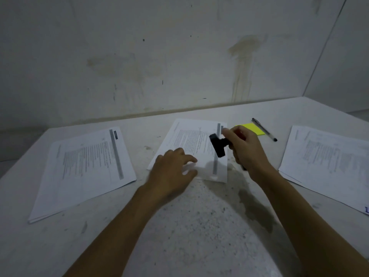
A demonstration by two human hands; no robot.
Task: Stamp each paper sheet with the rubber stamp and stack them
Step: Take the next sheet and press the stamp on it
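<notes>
Stamping step. The left hand [173, 168] lies with loose fingers on the near edge of the middle sheet [191, 140], pinning it to the table [199, 216]. The right hand [245, 150] grips the black rubber stamp [217, 145] by its handle, tilted above the sheet. Next, likely: level the stamp, press down. Paper piles lie left [85, 168] and right [327, 162]; beyond, a yellow notepad [254, 128] and a pen [264, 129].
</notes>
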